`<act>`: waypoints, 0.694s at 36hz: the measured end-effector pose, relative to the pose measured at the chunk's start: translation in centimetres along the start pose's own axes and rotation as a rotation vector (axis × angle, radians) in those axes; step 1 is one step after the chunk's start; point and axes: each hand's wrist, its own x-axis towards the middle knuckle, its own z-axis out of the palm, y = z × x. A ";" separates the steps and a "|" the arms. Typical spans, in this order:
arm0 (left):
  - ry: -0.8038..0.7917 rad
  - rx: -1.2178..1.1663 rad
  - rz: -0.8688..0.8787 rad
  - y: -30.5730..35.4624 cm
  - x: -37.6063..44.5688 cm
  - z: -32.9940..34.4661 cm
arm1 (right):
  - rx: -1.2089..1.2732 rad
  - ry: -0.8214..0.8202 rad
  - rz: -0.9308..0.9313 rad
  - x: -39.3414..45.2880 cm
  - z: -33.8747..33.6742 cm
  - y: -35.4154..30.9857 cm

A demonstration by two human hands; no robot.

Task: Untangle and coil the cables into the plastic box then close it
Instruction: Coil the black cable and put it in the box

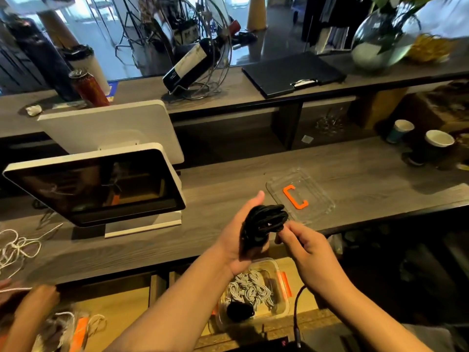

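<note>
Mid-frame, left hand point(237, 240) holds black coiled cable bundle point(264, 222) wrapped round its fingers, right hand point(303, 246) pinching the bundle's end, above clear plastic box point(284, 304).

Layout. Lid point(300, 196) on the desk point(228, 184), at 2 o'clock from the cable coil point(264, 222); plastic box point(253, 293) below the desk edge, at 6 o'clock from the coil, with coiled cables point(250, 290) inside. Screen point(99, 189) at 9 o'clock. Paper cups point(431, 146) far at 2 o'clock; bottle rack point(200, 59) on the rear shelf at 12.
</note>
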 end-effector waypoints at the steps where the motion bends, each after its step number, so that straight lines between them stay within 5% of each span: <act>1: 0.032 -0.023 0.014 -0.1 0.1 0.2 | -0.015 -0.003 0.001 0.0 0.2 0.1; 5: 0.173 -0.158 0.082 -0.2 0.7 0.1 | -0.188 -0.043 -0.014 -0.2 1.0 0.0; 12: 0.635 -0.019 0.209 0.8 0.3 0.7 | -0.394 -0.133 -0.092 -1.4 1.6 -1.4; 17: 0.747 0.423 0.434 0.4 0.5 0.6 | -0.475 -0.160 -0.130 -1.6 1.2 -2.2; 25: 0.765 0.828 0.550 -0.1 1.0 0.1 | -0.641 -0.264 -0.114 -1.1 0.5 -2.9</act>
